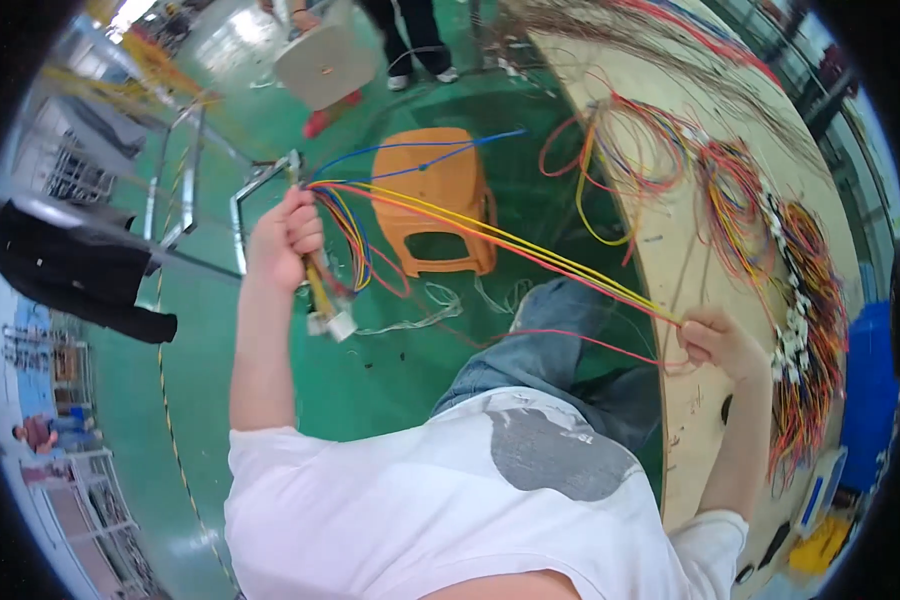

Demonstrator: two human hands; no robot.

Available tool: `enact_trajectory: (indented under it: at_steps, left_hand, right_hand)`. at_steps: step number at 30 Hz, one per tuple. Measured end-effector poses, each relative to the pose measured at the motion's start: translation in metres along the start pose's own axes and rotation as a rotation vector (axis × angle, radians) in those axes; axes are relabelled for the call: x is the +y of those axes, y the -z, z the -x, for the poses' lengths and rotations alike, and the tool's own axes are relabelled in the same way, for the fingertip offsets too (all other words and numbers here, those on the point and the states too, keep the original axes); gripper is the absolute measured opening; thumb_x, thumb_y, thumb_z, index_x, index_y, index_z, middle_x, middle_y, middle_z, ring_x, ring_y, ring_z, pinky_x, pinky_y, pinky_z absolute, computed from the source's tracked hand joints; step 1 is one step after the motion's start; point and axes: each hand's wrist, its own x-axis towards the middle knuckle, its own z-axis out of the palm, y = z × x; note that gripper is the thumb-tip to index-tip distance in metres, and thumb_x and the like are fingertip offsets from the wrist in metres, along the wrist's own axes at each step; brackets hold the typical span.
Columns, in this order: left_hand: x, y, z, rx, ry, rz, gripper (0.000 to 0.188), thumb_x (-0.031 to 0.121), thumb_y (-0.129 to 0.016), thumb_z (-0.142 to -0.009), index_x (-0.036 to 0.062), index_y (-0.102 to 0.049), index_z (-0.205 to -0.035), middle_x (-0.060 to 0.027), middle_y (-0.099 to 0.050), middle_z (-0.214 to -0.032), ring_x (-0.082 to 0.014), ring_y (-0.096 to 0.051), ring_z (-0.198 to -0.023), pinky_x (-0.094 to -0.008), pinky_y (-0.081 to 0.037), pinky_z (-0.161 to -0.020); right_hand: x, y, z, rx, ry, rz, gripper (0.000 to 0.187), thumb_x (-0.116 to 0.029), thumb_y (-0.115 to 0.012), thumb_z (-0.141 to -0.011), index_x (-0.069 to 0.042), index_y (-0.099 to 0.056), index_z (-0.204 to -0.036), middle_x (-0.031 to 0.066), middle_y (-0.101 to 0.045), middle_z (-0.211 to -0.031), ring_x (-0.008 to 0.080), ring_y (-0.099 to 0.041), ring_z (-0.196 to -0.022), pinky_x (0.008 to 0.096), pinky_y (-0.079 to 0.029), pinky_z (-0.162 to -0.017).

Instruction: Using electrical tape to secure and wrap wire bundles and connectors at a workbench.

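A bundle of coloured wires (pixel 530 254) is stretched between my two hands, its yellow and red strands drawn straight. My left hand (pixel 288 240), raised at the left, is closed round the bundle. White connectors (pixel 336 325) dangle below that fist, and a loop of several colours droops beside it. Blue wires (pixel 425 167) from the same bundle stick out loosely to the right. Over the wooden table's edge, my right hand (pixel 712 345) pinches the far ends of the yellow and red wires. One slack red wire (pixel 570 332) sags below the taut ones and also reaches my right hand.
On the wooden table (pixel 710 450) at my right lie coiled wires (pixel 640 150) and a thick pile of harnesses (pixel 805 300). An orange stool (pixel 425 190) stands ahead on the green floor. Metal frames (pixel 185 180) and a dark jacket (pixel 70 265) are leftward. Another person's legs (pixel 410 40) show beyond.
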Motion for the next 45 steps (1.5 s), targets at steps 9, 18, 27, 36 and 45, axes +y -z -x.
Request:
enact_trajectory:
  at_steps: [9, 18, 27, 36, 45]
  left_hand:
    - [-0.136, -0.070, 0.001, -0.428, -0.193, -0.854, 0.025, 0.024, -0.040, -0.088, 0.0010, -0.050, -0.087, -0.0045, -0.054, -0.064, -0.0108, -0.053, -0.067, -0.0264, -0.044, -0.064]
    - [-0.127, -0.092, 0.034, -0.705, 0.729, -0.478, 0.020, 0.026, -0.050, -0.084, 0.0081, -0.045, -0.075, 0.0058, -0.030, -0.052, -0.0042, -0.027, -0.044, -0.0203, -0.023, -0.038]
    - [-0.056, -0.030, 0.056, -0.395, 0.328, -0.128, 0.018, 0.023, -0.046, -0.087, 0.0072, -0.047, -0.079, 0.0070, -0.023, -0.050, -0.0032, -0.022, -0.039, -0.0196, -0.017, -0.036]
    - [-0.050, -0.053, 0.027, 0.102, -0.260, -0.400, 0.019, 0.023, -0.039, -0.089, 0.0045, -0.043, -0.088, -0.0167, -0.059, -0.086, -0.0229, -0.059, -0.072, -0.0323, -0.048, -0.065]
    - [-0.104, -0.109, 0.014, -0.330, 0.149, -0.557, 0.018, 0.022, -0.041, -0.088, 0.0073, -0.043, -0.077, 0.0000, -0.043, -0.051, -0.0080, -0.037, -0.040, -0.0238, -0.032, -0.039]
  right_hand:
    - [-0.080, -0.119, -0.071, -0.108, 0.610, 0.835, 0.021, -0.019, -0.046, -0.081, -0.001, -0.057, -0.077, 0.0195, -0.056, -0.074, 0.0350, -0.054, -0.072, 0.0401, -0.042, -0.060]
    - [-0.108, -0.109, -0.041, -0.225, 0.528, 0.685, 0.021, -0.019, -0.057, -0.077, 0.001, -0.057, -0.072, 0.0151, -0.053, -0.060, 0.0289, -0.051, -0.054, 0.0325, -0.040, -0.051]
    - [-0.021, 0.006, -0.011, -0.039, 0.184, 0.012, 0.026, -0.020, -0.055, -0.080, -0.004, -0.048, -0.061, 0.0007, -0.046, -0.055, 0.0058, -0.037, -0.043, 0.0196, -0.028, -0.039]
    - [-0.043, -0.061, -0.042, -0.003, 0.216, 0.696, 0.024, -0.020, -0.048, -0.082, -0.001, -0.056, -0.069, 0.0069, -0.045, -0.051, 0.0160, -0.045, -0.045, 0.0298, -0.036, -0.044]
    - [-0.113, -0.107, -0.086, 0.108, 0.541, 0.486, 0.027, -0.019, -0.052, -0.081, 0.002, -0.053, -0.065, 0.0002, -0.041, -0.049, 0.0067, -0.035, -0.045, 0.0249, -0.029, -0.040]
